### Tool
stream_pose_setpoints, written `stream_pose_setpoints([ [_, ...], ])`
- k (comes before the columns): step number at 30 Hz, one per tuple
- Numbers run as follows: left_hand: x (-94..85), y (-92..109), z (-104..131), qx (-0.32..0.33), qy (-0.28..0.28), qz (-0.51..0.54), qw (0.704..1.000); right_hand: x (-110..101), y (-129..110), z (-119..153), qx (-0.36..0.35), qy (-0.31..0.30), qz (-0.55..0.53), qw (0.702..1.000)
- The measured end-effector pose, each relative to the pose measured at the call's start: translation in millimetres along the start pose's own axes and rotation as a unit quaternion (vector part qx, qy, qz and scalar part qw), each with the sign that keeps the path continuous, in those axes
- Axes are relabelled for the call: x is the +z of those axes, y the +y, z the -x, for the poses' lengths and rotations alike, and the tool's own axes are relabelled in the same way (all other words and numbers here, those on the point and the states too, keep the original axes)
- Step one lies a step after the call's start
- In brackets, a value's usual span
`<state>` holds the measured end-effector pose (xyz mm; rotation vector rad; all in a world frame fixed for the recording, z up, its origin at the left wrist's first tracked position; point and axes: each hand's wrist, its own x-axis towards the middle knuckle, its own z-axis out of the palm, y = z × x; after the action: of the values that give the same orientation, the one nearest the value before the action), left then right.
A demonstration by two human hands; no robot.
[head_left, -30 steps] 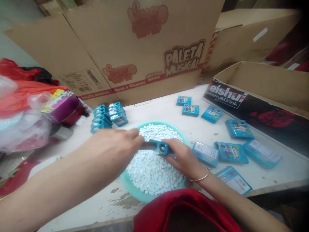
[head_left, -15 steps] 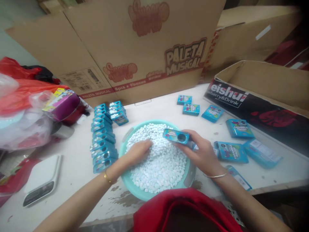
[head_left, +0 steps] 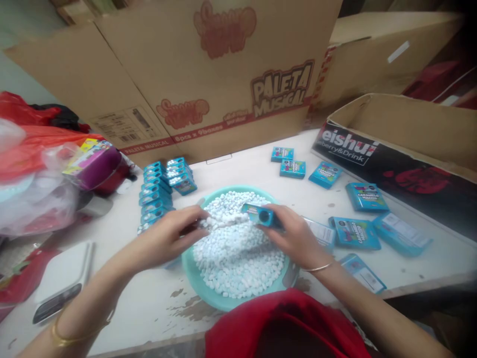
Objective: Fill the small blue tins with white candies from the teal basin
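Observation:
A teal basin (head_left: 194,278) full of small white candies (head_left: 238,263) stands in front of me. My right hand (head_left: 296,236) grips a small blue box (head_left: 258,215) by its right end, over the candies, with the round hole in its side showing. At the basin's left rim is my left hand (head_left: 173,236), its curved fingers holding white candies that spread toward the blue box. Rows of blue boxes (head_left: 155,191) stand left of the basin, several with white candies at their holes; my left forearm hides the nearest ones.
More blue boxes (head_left: 367,196) lie scattered on the right. A black-sided carton (head_left: 402,174) is at far right, a large cardboard box (head_left: 167,64) behind. On the left are a white scale (head_left: 65,271) and plastic bags (head_left: 33,199).
My left hand has moved left out of the basin's middle and now has candies at its fingers. The blue box in my right hand has shifted slightly left.

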<state>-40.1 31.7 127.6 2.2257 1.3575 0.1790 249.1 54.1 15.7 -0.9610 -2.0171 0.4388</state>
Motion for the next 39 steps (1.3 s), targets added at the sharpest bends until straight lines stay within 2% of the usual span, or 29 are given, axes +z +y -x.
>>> stream_pose_setpoints([
  [4,-23.8,24,-9,0.019,-0.062,-0.1,0.993,15,-8,-3,-0.053,-0.022,0.006,0.998],
  [7,-28.1,42,-18,0.017,-0.089,-0.211,0.973,20,-12,-4,-0.059,-0.032,0.005,0.998],
  [10,-28.9,67,-25,-0.001,-0.109,-0.319,0.941,22,-13,-4,-0.06,-0.037,0.0,0.997],
  [13,-32.8,85,-26,0.01,-0.103,-0.363,0.926,22,-12,-2,-0.058,-0.032,-0.006,0.998],
  [15,-35.7,80,-23,0.018,-0.078,-0.364,0.928,19,-11,0,-0.053,-0.029,-0.011,0.998],
  [17,-32.8,56,-19,-0.004,-0.055,-0.361,0.931,14,-9,1,-0.042,-0.023,-0.01,0.999],
  [20,-5.9,1,-14,-0.07,-0.071,-0.326,0.94,4,-7,2,-0.012,-0.006,-0.005,1.0],
  [23,46.9,-40,-16,-0.09,-0.103,-0.205,0.969,-6,-4,0,0.024,0.008,-0.014,1.0],
  [25,85.1,-48,-22,-0.078,-0.1,-0.147,0.981,-10,-3,-2,0.046,0.014,-0.025,0.998],
  [27,116.0,-44,-32,-0.064,-0.086,-0.111,0.988,-11,-2,-4,0.066,0.019,-0.035,0.997],
  [30,138.5,-33,-43,-0.049,-0.063,-0.049,0.996,-12,0,-5,0.082,0.02,-0.047,0.995],
  [32,136.6,-31,-44,-0.041,-0.054,-0.011,0.998,-12,2,-5,0.091,0.019,-0.05,0.994],
  [34,123.2,-31,-38,-0.032,-0.051,0.019,0.998,-12,4,-4,0.102,0.018,-0.049,0.993],
  [39,59.6,-23,-8,-0.015,-0.03,0.074,0.997,-8,6,-4,0.101,0.007,-0.044,0.994],
])
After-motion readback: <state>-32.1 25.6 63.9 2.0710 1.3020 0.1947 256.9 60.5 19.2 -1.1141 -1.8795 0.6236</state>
